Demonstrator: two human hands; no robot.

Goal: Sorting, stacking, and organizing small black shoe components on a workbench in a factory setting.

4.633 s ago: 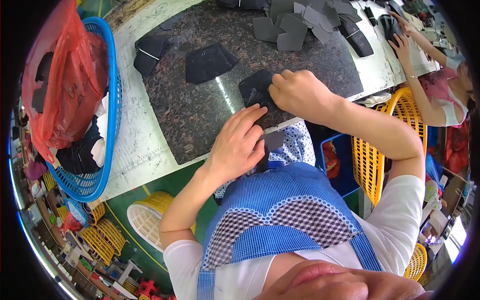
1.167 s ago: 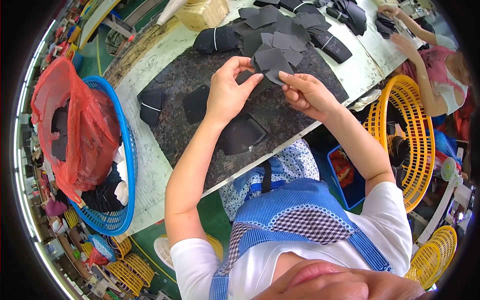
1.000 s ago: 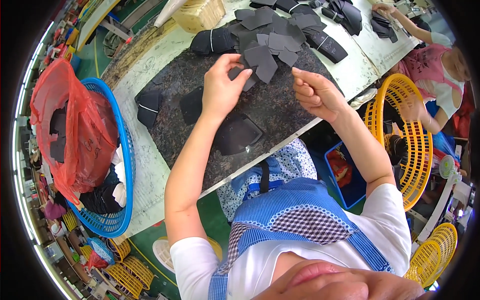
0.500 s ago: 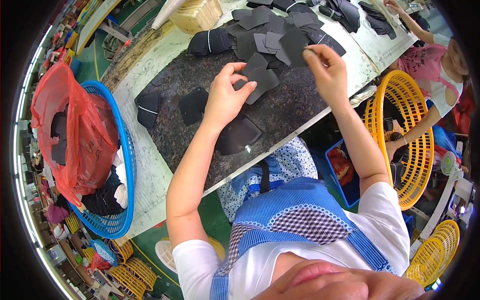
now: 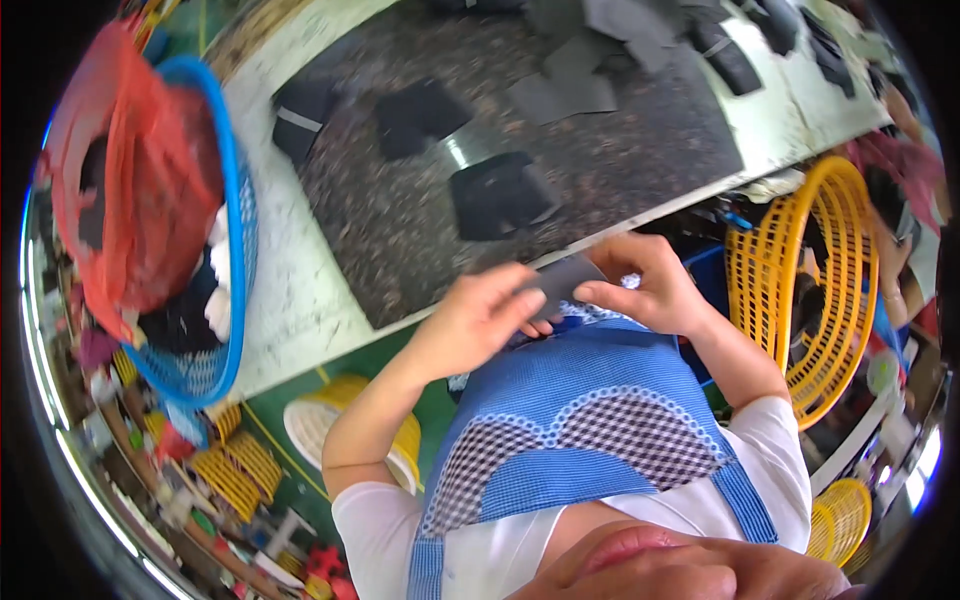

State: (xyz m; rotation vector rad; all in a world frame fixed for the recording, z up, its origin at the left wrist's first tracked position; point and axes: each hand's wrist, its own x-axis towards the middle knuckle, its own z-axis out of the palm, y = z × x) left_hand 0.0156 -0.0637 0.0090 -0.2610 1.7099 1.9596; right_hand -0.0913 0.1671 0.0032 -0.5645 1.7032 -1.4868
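Note:
A dark grey flat piece of sheet material (image 5: 568, 282) is pinched between my two hands, just off the table's near edge and in front of the apron. My left hand (image 5: 482, 318) grips its left side, and my right hand (image 5: 645, 285) has its right side between thumb and fingers. On the dark speckled slab (image 5: 400, 220) beyond them lies a small black stack of pieces (image 5: 505, 195). Farther left are another black stack (image 5: 422, 118) and a bundle with a pale band (image 5: 300, 118). Loose grey pieces (image 5: 580, 80) overlap in a heap at the far side.
At the left stands a blue basket (image 5: 238, 230) with a red plastic bag (image 5: 165, 200) in it. A yellow basket (image 5: 765, 290) is at the right, with another person's arm behind it. More banded bundles (image 5: 730, 60) lie at the far right of the table.
Both hands have come back from the heap to the table's near edge, bringing a grey piece between them. The view has shifted, so the slab sits higher in the picture.

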